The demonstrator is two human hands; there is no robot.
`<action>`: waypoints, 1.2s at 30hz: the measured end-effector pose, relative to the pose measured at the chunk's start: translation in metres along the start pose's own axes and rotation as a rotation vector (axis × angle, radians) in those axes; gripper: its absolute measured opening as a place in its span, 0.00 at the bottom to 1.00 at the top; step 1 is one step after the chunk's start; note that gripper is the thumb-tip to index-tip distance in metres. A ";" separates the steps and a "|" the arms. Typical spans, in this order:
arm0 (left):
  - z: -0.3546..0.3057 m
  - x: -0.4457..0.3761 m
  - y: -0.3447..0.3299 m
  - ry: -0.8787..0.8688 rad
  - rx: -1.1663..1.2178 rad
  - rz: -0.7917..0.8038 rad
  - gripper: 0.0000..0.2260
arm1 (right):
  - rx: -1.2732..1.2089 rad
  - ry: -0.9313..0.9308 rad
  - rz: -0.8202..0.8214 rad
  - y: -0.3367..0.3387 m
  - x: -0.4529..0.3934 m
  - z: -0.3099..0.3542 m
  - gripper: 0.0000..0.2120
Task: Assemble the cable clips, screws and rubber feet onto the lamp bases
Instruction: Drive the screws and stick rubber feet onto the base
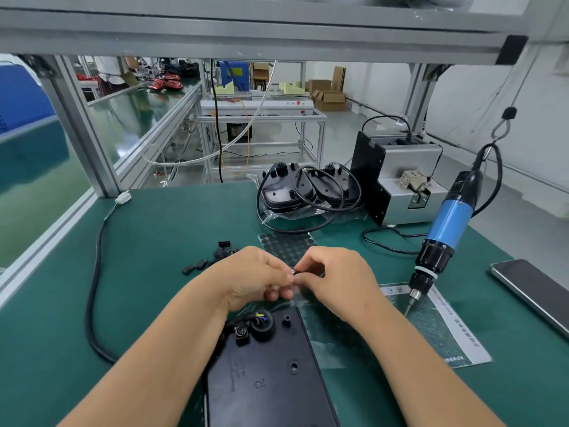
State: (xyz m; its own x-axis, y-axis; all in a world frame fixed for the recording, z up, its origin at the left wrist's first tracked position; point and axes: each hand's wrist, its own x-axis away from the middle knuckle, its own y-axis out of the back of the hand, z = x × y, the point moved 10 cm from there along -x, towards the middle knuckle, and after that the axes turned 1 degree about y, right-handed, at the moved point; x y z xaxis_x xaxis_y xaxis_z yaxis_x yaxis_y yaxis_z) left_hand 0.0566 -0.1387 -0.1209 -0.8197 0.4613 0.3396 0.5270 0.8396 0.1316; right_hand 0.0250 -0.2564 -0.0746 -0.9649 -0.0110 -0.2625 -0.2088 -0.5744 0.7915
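Both hands are meeting just above the lamp base (271, 374), which is lying flat on the green bench mat (147, 241) nearest the person: the left hand (255, 278) and right hand (335, 278) are together pinching a small black part (304, 271), probably a cable clip, between their fingertips. It is looking light, small and easy to drop, so it is best taken by its edges. The rubber-feet sheet (286, 241) is lying just beyond the hands, with spare clips (212, 257) to its left.
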 end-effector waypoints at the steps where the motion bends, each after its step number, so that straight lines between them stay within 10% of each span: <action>1: 0.000 0.000 -0.001 0.011 0.035 0.011 0.08 | 0.010 -0.005 -0.001 0.000 0.000 0.000 0.04; 36: 0.010 -0.002 0.005 0.133 0.099 -0.101 0.08 | 0.203 0.139 -0.004 -0.005 0.005 0.027 0.09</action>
State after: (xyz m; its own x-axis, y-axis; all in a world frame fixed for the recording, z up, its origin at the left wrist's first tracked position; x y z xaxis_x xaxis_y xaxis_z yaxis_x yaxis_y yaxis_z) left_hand 0.0584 -0.1323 -0.1300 -0.8269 0.3373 0.4499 0.4138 0.9068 0.0808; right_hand 0.0165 -0.2317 -0.0651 -0.9356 -0.1297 -0.3283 -0.2540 -0.3984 0.8813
